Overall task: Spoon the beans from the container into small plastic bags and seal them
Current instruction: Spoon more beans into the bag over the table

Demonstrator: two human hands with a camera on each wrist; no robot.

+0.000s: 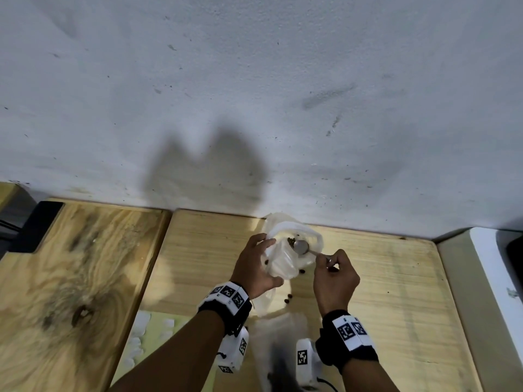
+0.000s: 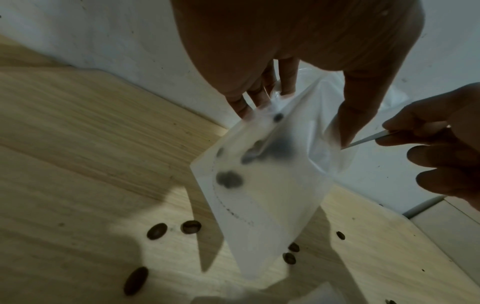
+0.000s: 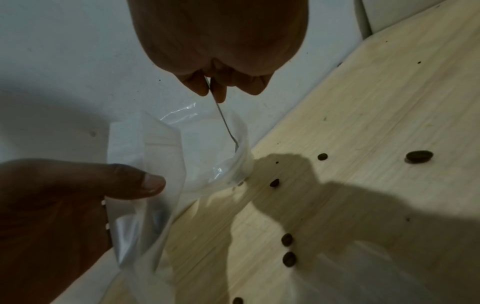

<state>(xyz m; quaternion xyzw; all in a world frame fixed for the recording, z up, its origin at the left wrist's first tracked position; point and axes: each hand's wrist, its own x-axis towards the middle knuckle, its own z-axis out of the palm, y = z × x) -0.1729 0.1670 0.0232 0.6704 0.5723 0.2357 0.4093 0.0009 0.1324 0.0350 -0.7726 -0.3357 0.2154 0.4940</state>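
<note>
My left hand grips a small translucent plastic bag near its mouth, holding it above the wooden table. Through the bag a few dark beans show inside. My right hand pinches the handle of a metal spoon; its bowl is over the bag's mouth with beans beside it. The spoon handle runs down from my fingers into the bag opening. Behind lies a larger clear plastic bag against the wall. Which container the beans come from I cannot tell.
Loose coffee beans lie scattered on the light wooden table, also seen as beans under the bag and beans. More plastic bags lie near the front edge. A white wall backs the table.
</note>
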